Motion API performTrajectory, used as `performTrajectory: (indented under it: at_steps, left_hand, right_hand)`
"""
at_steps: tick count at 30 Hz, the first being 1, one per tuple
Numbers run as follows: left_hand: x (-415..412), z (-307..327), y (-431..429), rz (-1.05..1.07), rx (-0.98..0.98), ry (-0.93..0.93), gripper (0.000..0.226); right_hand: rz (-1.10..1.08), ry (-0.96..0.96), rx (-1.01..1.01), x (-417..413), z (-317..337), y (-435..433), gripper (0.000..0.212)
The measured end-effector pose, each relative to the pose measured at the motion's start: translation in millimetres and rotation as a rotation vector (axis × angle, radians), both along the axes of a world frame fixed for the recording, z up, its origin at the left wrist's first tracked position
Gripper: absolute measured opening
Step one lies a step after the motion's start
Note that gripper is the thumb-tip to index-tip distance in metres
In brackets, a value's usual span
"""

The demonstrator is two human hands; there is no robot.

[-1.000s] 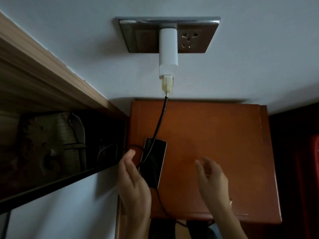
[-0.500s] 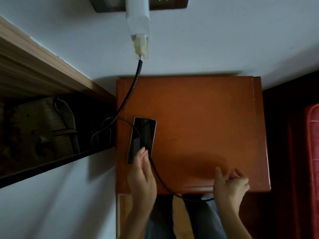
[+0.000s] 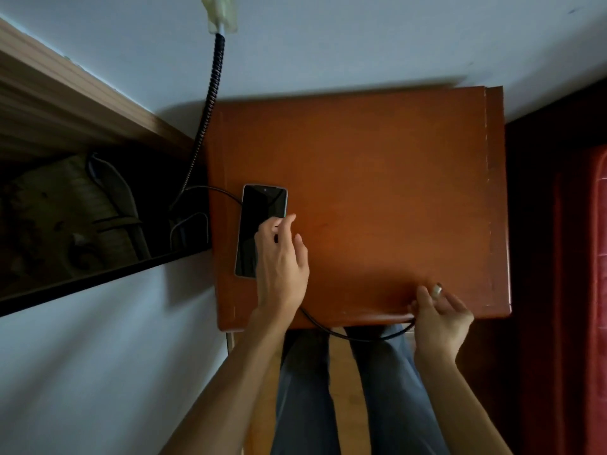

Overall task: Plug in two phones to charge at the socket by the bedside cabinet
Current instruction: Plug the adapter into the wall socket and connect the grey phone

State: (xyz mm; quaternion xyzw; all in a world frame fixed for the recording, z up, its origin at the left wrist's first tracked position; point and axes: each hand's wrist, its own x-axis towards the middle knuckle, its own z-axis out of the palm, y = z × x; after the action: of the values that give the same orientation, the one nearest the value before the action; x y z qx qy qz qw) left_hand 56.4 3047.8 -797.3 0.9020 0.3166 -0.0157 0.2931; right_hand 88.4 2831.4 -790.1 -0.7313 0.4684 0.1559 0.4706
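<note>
One dark phone (image 3: pixel 254 221) lies face up on the left part of the orange-brown bedside cabinet (image 3: pixel 377 178). My left hand (image 3: pixel 281 267) rests on the phone's lower right part, fingers loosely bent over its edge. A black charging cable (image 3: pixel 210 103) drops from a yellowish connector (image 3: pixel 220 14) at the top edge, crosses the phone, passes under my left hand and hangs off the cabinet's front edge. My right hand (image 3: pixel 438 318) pinches the cable's free end at that edge, a pale tip showing between the fingers. The socket is out of view.
A wooden ledge (image 3: pixel 65 103) and a dark gap with loose wires (image 3: pixel 108 208) lie left of the cabinet. A dark red surface (image 3: pixel 588 257) borders the right. My legs (image 3: pixel 345 389) stand below the cabinet's front edge. The white wall (image 3: pixel 361 41) is behind.
The view has tilted down, so socket and charger left the frame. My left hand moved from the phone's left side onto it. My right hand pulled back to the front edge and took the cable end.
</note>
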Motion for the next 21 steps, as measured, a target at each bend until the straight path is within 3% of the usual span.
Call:
performTrajectory:
  at_steps: [8, 14, 18, 21]
  left_hand:
    - [-8.8, -2.0, 9.3, 0.041, 0.175, 0.200, 0.052]
    - [-4.9, -3.7, 18.0, 0.189, 0.207, 0.301, 0.075]
    - [-12.6, -6.3, 26.5, 0.259, 0.169, 0.301, 0.089]
    - [-13.8, -4.3, 33.9, 0.284, 0.154, 0.325, 0.103]
  right_hand:
    - [0.158, 0.025, 0.051, 3.1, -4.9, 14.0, 0.016]
    - [0.548, 0.045, -0.041, 10.5, 2.6, 37.4, 0.012]
    - [0.793, -0.040, -0.073, 8.0, 5.4, 62.1, 0.014]
    - [0.848, -0.093, 0.105, 0.2, 5.1, 80.9, 0.013]
